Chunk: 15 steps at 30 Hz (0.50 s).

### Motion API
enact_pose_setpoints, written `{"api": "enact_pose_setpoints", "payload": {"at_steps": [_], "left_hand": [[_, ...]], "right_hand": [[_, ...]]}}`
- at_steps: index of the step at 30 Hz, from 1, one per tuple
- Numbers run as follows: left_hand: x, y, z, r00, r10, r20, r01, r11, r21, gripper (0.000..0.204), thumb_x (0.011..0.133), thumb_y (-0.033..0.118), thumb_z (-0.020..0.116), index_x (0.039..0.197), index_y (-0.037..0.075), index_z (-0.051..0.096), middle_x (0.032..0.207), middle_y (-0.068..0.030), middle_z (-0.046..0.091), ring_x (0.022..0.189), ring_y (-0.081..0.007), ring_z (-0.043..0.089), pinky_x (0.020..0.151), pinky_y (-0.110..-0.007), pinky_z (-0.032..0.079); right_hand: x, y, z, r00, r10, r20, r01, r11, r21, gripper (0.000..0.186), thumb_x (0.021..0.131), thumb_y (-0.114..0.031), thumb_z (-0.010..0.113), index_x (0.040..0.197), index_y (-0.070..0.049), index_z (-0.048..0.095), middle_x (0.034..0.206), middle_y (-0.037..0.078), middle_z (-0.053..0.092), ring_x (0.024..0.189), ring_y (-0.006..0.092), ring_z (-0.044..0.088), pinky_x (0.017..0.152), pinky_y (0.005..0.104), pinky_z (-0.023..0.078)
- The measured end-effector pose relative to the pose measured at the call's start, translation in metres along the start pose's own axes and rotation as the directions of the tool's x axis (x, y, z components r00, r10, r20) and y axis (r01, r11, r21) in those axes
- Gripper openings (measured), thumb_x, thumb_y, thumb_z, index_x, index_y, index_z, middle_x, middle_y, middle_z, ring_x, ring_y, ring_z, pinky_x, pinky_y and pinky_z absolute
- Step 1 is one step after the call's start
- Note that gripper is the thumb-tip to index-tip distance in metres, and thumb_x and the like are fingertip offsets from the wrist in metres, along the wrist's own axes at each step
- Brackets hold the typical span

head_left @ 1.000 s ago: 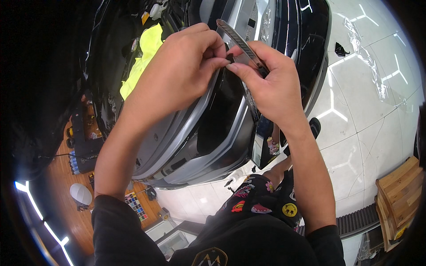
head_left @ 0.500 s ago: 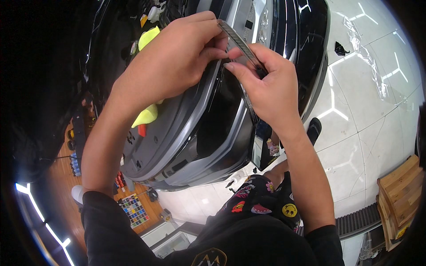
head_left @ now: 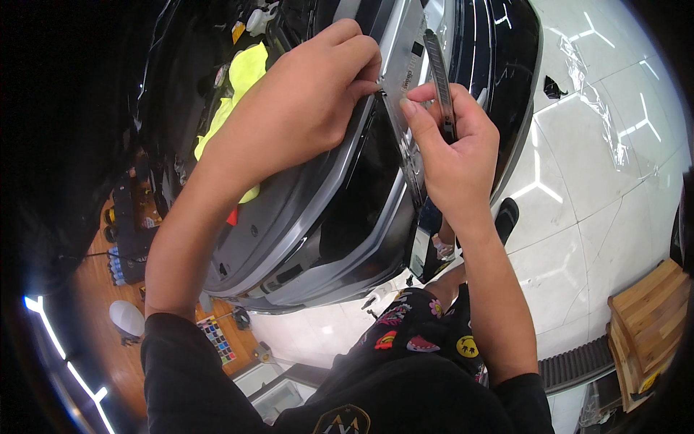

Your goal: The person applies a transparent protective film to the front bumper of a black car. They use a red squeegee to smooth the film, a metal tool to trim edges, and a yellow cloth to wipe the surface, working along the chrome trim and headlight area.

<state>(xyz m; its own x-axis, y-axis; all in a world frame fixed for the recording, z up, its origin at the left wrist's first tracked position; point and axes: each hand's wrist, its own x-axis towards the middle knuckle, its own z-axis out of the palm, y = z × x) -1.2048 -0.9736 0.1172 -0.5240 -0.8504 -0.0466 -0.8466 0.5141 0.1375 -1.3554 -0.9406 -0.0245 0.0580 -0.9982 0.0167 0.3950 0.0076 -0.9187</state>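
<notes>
My left hand (head_left: 311,98) is closed in a pinch at the edge of a glossy film (head_left: 409,166) that hangs down over the car's rear end. In my right hand (head_left: 463,148) lies a slim snap-off knife (head_left: 438,69), gripped between the fingers and pointing up and away from me. Its thumb and forefinger tips meet close to the film; whether they also hold it I cannot tell. Under both hands runs the silver and black rear bumper (head_left: 329,224) of the car. A yellow cloth (head_left: 247,71) lies on the car beyond my left forearm.
White tiles (head_left: 549,246) spread to the right, with crumpled clear plastic (head_left: 606,116) and a black scrap (head_left: 554,87) on them. A wooden box (head_left: 649,322) stands at lower right beside a black ridged strip (head_left: 578,365). A colour sample board (head_left: 217,340) sits at lower left.
My right hand has moved right and slightly nearer, away from my left hand. The knife has swung more upright. My left hand has shifted a little right, still pinching.
</notes>
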Motion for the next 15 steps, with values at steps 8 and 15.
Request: {"api": "enact_pose_setpoints", "payload": {"at_steps": [8,15], "left_hand": [[0.003,-0.003,-0.001,1.0,-0.017,0.013,0.017,1.0,0.003,0.012,0.09,-0.004,0.068,0.098,0.0,0.06,0.096,-0.0123,0.057,0.083,-0.0296,0.062,0.073,-0.037,0.049],[0.007,-0.022,-0.004,0.995,0.076,0.064,-0.067,0.988,-0.137,0.014,0.088,-0.003,0.072,0.096,0.001,0.061,0.093,-0.0085,0.056,0.077,-0.0226,0.063,0.067,-0.033,0.049]], "right_hand": [[-0.033,0.001,-0.024,0.999,-0.014,0.05,0.016,0.999,-0.028,0.026,0.103,-0.005,0.054,0.127,0.002,0.06,0.092,0.005,0.064,0.076,0.0067,0.054,0.066,0.0254,0.043],[-0.066,0.015,-0.035,0.971,-0.171,0.168,0.221,0.912,-0.345,0.035,0.1,0.006,0.053,0.135,0.008,0.06,0.092,0.012,0.065,0.071,0.0151,0.059,0.071,0.0264,0.049]]}}
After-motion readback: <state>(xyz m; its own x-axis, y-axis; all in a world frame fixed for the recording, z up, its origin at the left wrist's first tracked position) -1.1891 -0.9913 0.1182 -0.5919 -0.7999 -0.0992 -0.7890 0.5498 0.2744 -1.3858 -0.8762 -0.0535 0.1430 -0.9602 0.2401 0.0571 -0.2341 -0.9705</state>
